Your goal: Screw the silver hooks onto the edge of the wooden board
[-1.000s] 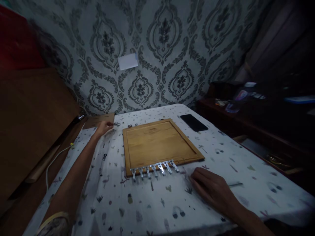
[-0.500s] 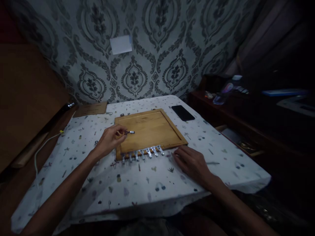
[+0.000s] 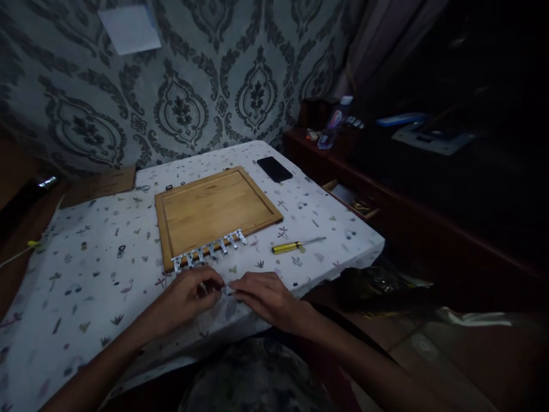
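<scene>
Patterned wall (image 3: 182, 109) behind white-covered table (image 3: 141, 269), left hand (image 3: 184, 297) now moved from above wooden board (image 3: 210, 209) to near edge, meeting right hand (image 3: 268, 297), fingertips of both pinching small piece (image 3: 227, 289), yellow screwdriver (image 3: 288, 247) at right now uncovered.

Smooth wooden board (image 3: 210, 209) (shiny metal clips (image 3: 211, 249) alongside)

I'm riding one view here, up on the person's head, looking forward and down over the cloth-covered table (image 3: 100, 274). Left hand (image 3: 189, 294) and right hand (image 3: 268, 297) sit close below me, and the patterned wall (image 3: 182, 111) stands farther off, across the top.
</scene>
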A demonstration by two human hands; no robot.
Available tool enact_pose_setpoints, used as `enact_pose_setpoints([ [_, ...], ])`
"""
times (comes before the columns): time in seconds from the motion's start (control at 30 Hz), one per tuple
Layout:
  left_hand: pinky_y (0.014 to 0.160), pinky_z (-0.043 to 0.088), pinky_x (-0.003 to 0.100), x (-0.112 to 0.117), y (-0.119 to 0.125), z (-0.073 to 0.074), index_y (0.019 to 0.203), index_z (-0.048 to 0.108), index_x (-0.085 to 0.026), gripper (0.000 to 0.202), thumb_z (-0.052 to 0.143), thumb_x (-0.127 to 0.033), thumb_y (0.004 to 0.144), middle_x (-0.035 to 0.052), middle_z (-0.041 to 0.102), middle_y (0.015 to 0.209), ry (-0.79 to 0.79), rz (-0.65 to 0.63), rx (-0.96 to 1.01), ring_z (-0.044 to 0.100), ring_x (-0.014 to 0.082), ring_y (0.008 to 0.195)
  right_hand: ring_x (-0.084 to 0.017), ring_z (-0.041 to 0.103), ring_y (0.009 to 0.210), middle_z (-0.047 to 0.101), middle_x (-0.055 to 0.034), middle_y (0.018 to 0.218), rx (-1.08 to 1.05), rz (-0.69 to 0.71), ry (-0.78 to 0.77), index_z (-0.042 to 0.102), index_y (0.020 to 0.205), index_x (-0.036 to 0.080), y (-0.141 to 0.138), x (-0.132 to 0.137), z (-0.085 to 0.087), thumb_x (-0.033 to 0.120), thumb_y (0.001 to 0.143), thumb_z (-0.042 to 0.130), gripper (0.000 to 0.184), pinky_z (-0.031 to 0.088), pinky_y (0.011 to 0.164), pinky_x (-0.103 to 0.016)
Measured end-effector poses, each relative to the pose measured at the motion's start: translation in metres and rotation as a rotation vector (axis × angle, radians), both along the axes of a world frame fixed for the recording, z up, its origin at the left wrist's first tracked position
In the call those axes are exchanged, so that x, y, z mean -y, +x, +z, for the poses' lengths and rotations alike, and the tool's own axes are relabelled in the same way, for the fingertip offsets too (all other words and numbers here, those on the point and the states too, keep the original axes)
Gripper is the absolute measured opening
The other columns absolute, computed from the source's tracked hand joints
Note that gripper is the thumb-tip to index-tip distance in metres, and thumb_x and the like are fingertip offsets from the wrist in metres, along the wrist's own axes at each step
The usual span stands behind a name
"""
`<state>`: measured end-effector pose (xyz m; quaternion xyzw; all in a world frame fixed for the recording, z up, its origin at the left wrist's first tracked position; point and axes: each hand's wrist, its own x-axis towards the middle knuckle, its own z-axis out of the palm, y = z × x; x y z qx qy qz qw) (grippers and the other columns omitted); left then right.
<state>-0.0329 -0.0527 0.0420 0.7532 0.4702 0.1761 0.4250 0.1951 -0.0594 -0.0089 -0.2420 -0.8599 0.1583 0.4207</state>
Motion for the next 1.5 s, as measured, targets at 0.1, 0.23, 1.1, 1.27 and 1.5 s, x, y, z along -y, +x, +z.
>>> enact_pose_setpoints([
  [0.1, 0.067, 0.051, 0.028, -0.004, 0.000, -0.002, 0.089, 0.073, -0.026, 0.018, 0.060, -0.037, 0.084, 0.0031, 0.075, 0.086, -0.045, 0.031, 0.045, 0.067, 0.0181, 0.076, -0.014, 0.069, 0.076, 0.072, -0.0070, 0.085, -0.068, 0.014, -0.092, 0.062, 0.114, 0.017, 0.003, 0.005, -0.004, 0.021, 0.099, 0.054, 0.018, 0.056, 0.068, -0.024],
  [0.23, 0.056, 0.046, 0.024, -0.012, 0.004, 0.000, 0.082, 0.071, -0.023, 0.023, 0.062, -0.044, 0.083, 0.0011, 0.068, 0.071, -0.118, 0.077, 0.120, 0.058, 0.0142, 0.062, -0.015, 0.071, 0.077, 0.074, -0.0070, 0.087, -0.125, -0.056, -0.102, 0.063, 0.115, 0.017, 0.006, 0.005, -0.012, 0.021, 0.099, 0.054, 0.019, 0.058, 0.070, -0.026],
  [1.1, 0.088, 0.051, 0.037, -0.103, 0.045, -0.015, 0.105, 0.073, -0.017, 0.030, 0.044, -0.019, 0.095, 0.0079, 0.071, 0.099, 0.542, 0.003, -0.136, 0.065, 0.0210, 0.095, -0.022, 0.065, 0.084, 0.073, -0.0049, 0.085, 0.161, -0.629, -0.344, 0.068, 0.088, 0.021, 0.018, -0.071, -0.002, 0.031, 0.096, 0.058, 0.016, 0.038, 0.078, -0.034],
  [1.27, 0.088, 0.053, 0.037, -0.109, 0.046, -0.025, 0.108, 0.072, -0.018, 0.032, 0.044, -0.012, 0.095, 0.0071, 0.070, 0.099, 0.553, -0.058, -0.133, 0.064, 0.0198, 0.095, -0.022, 0.064, 0.084, 0.073, -0.0046, 0.084, 0.197, -0.630, -0.314, 0.068, 0.088, 0.021, 0.017, -0.073, -0.010, 0.031, 0.098, 0.053, 0.021, 0.034, 0.077, -0.035],
  [1.5, 0.088, 0.053, 0.038, -0.109, 0.045, -0.030, 0.111, 0.073, -0.020, 0.038, 0.043, -0.006, 0.093, 0.0062, 0.070, 0.099, 0.534, -0.106, -0.179, 0.063, 0.0200, 0.097, -0.020, 0.063, 0.077, 0.072, -0.0032, 0.081, 0.173, -0.607, -0.311, 0.067, 0.085, 0.020, 0.018, -0.074, -0.014, 0.035, 0.100, 0.051, 0.026, 0.033, 0.078, -0.034],
])
